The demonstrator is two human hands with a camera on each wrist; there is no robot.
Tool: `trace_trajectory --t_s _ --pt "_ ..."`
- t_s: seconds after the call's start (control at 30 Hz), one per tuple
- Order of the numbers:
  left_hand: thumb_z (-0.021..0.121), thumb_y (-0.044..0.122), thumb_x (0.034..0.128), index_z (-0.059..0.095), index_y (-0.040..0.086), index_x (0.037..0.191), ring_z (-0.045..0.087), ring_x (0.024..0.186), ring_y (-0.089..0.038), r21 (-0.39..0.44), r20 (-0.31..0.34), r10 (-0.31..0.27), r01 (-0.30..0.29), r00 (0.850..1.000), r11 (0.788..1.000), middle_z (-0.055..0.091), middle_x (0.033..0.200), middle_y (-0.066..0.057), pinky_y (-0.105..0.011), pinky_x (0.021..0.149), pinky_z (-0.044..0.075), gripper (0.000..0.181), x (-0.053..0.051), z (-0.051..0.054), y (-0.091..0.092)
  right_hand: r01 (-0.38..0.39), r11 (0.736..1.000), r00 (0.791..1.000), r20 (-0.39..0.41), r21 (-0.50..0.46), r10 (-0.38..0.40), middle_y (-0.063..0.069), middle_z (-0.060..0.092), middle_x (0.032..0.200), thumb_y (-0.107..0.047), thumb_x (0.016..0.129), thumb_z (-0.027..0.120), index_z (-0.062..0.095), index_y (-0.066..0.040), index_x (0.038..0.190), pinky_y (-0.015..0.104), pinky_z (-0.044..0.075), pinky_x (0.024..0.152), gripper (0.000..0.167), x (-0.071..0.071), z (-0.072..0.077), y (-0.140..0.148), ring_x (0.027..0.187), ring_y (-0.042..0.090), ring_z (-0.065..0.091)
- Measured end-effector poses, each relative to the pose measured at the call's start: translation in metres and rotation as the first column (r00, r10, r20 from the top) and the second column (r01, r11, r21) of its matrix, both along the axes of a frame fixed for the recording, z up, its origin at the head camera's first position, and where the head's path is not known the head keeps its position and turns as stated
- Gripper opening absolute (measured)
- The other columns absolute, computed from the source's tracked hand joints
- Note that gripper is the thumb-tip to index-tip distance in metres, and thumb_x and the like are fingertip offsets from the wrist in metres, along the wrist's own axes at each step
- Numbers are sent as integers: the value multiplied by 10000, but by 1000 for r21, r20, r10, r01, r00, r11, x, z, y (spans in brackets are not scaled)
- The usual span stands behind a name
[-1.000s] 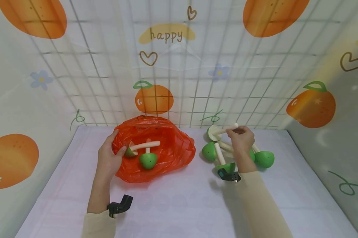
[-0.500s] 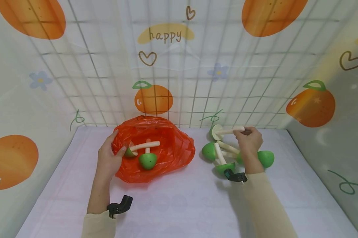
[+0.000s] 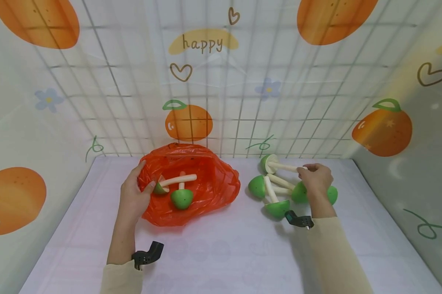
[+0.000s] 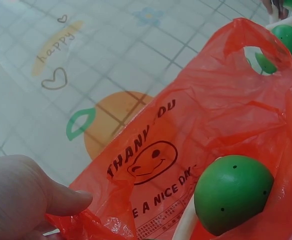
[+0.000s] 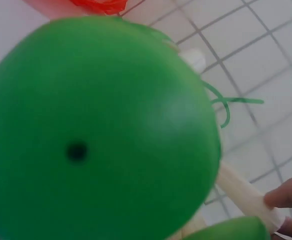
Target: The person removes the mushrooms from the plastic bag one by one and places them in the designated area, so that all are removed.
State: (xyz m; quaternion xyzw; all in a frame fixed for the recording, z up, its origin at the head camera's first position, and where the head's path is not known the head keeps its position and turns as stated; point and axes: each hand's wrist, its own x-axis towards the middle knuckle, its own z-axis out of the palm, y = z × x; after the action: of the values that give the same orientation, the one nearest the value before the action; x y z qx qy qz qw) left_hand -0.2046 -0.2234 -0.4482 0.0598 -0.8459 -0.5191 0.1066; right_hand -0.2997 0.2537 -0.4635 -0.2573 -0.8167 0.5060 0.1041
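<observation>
My left hand (image 3: 134, 198) grips the left rim of a red plastic bag (image 3: 224, 179), its thumb over the edge. Inside the bag lie two green-capped toy mushrooms: one with its cap (image 3: 181, 199) towards me, the other with its pale stem (image 3: 178, 179) across it. Over at the right, my right hand (image 3: 317, 178) pinches the stem end of another toy mushroom (image 3: 283, 166), whose cap points left. In the right wrist view, a big green cap (image 5: 101, 125) hides much of the scene, but fingers (image 5: 288, 192) show on the stem (image 5: 246, 197).
Several more toy mushrooms lie in a heap below the right hand, among them a front one (image 3: 277, 209) and a left one (image 3: 257, 187). A patterned cloth wall (image 3: 228, 122) stands behind the pale tabletop (image 3: 221, 253).
My right hand has shifted right and slightly towards me, drawing the pinched toy mushroom along a little. My left hand and the bag stay in place.
</observation>
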Motion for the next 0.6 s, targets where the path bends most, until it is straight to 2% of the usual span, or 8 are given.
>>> trace_trajectory --t_s 0.17,0.33,0.4,0.6 --pt "638 -8 1016 324 120 1659 341 1530 -358 -4 -4 -1 1 1000 1000 370 1670 -128 -564 1193 369 727 0 0 0 7 1000 1000 30 9 -7 149 674 1244 -195 976 716 674 -11 1324 222 539 739 397 -2 -5 6 895 163 731" --pt "635 -4 1019 320 124 1661 338 1531 -361 -6 1 -1 1 1000 1000 365 1673 -128 -567 1192 370 727 0 0 -1 -5 996 1000 20 92 4 192 663 1279 -236 964 731 695 6 1294 421 512 961 410 0 -7 8 1241 358 574" --pt "634 -4 1019 321 126 1661 342 1529 -361 -3 2 -2 2 1000 1000 367 1672 -128 -566 1190 372 726 0 0 -1 -9 991 1000 4 131 8 207 658 1283 -247 969 723 699 13 1287 479 480 996 413 1 -8 8 1266 383 518" --pt "631 -2 1023 315 140 1665 339 1530 -358 12 17 -3 3 1000 1000 360 1676 -124 -562 1189 375 729 0 3 1 10 979 995 -98 202 10 243 672 1248 -223 982 702 695 41 1275 540 442 1036 395 6 -9 3 1263 422 508"
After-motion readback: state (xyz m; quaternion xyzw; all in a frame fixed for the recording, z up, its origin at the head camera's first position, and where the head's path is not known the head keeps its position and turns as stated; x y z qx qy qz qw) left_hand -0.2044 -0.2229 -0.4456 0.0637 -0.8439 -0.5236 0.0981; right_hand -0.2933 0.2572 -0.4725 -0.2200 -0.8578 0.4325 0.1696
